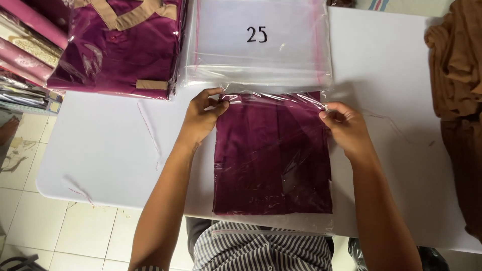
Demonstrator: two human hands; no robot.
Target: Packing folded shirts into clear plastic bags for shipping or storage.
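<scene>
Maroon folded garment (273, 160) lies inside a clear plastic bag (275, 221) on the white table (105, 160), directly in front of the person. Both hands work the bag's far edge: the left hand (201, 118) pinches the top left corner between thumb and fingers, and the right hand (344, 125) pinches the top right corner the same way. Just beyond, touching that edge, sits a stack of empty clear bags (258, 45). Further left rests a pile of bagged maroon garments with tan trim (120, 45). Brown cloth (459, 75) lies heaped along the table's right side.
</scene>
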